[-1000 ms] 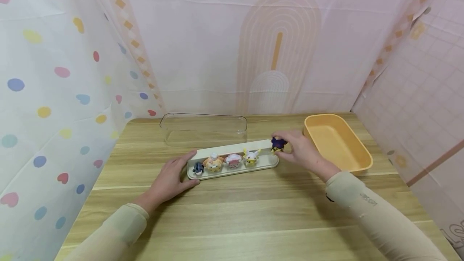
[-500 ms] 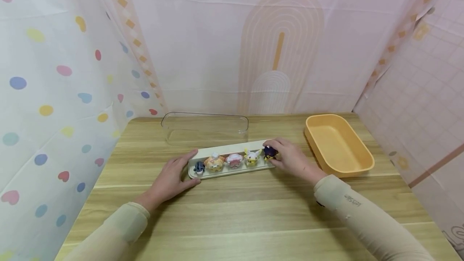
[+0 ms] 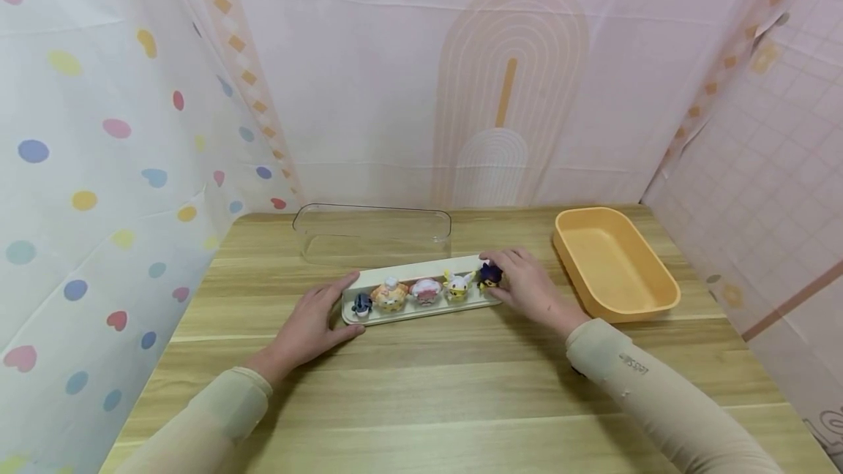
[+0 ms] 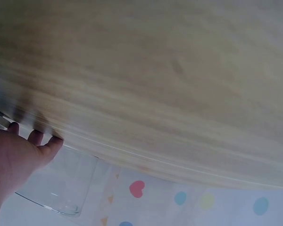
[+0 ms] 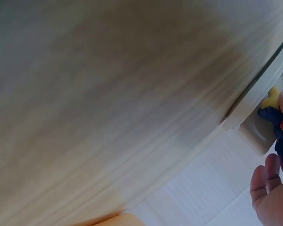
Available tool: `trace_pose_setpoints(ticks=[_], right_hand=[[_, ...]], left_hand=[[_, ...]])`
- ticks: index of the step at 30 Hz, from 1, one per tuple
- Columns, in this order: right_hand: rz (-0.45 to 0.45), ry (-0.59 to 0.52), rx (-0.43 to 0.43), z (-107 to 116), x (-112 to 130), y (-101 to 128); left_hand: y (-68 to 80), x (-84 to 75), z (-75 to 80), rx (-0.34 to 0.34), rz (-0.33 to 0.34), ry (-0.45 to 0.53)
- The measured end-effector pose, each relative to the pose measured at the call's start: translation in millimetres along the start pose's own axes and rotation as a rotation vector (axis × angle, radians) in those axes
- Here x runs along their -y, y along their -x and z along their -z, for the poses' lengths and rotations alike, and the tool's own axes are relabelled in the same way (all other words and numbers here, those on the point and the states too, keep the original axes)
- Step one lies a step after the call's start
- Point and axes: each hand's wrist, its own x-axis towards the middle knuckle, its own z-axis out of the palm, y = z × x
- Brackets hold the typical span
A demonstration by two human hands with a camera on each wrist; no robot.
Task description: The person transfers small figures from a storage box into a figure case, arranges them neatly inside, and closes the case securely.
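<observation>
A long cream display base (image 3: 421, 314) lies on the table with a row of small toy figurines in it. From left to right stand a dark blue figurine (image 3: 361, 305), an orange one with a white top (image 3: 390, 295), a pink-and-white one (image 3: 425, 291) and a yellow-and-white long-eared one (image 3: 457, 284). My left hand (image 3: 308, 328) grips the base's left end, thumb at the front and fingers at the back. At the right end, my right hand (image 3: 527, 290) pinches a dark navy and yellow figurine (image 3: 489, 274), seen closely in the right wrist view with a red spot.
Behind the base sits a clear plastic cover (image 3: 375, 232). An orange-yellow bin (image 3: 619, 269), with nothing seen inside, stands at the right. Patterned curtains hang along the back and both sides of the wooden table (image 3: 421, 401).
My right hand has moved left, bringing the navy figurine from above the base's right corner into the row beside the long-eared one. The left hand has stayed in place.
</observation>
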Motion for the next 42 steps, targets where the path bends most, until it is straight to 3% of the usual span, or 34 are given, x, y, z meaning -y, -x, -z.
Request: trace_pose_setpoints(ticks=[10,20,27,30,33,38,42], right_hand=[[-0.089,-0.061,0.058,3,-4,2],[-0.164,-0.114,0.07,25,-12,4],[-0.193,-0.203,0.004,42,-24,4],[-0.232,-0.278,-0.02,49,-28,1],[-0.305,-0.411,0.008,60,-32,-5],[-0.498,-0.622,0.181,80,-36,-23],[-0.605,-0.737,0.331,87,-37,-47]], left_hand=[[-1.0,0.3,-1.3,0.001,0.007,0.0],[0.9,-0.5,0.8,0.017,0.021,0.01],[0.8,7.4,0.8,0.036,0.023,0.059],[1.2,10.4,5.1,0.045,0.069,0.111],[1.1,11.8,16.2,0.037,0.142,0.186],[-5.6,14.7,44.9,-0.064,0.28,0.368],[-20.0,19.3,70.8,-0.154,0.442,0.549]])
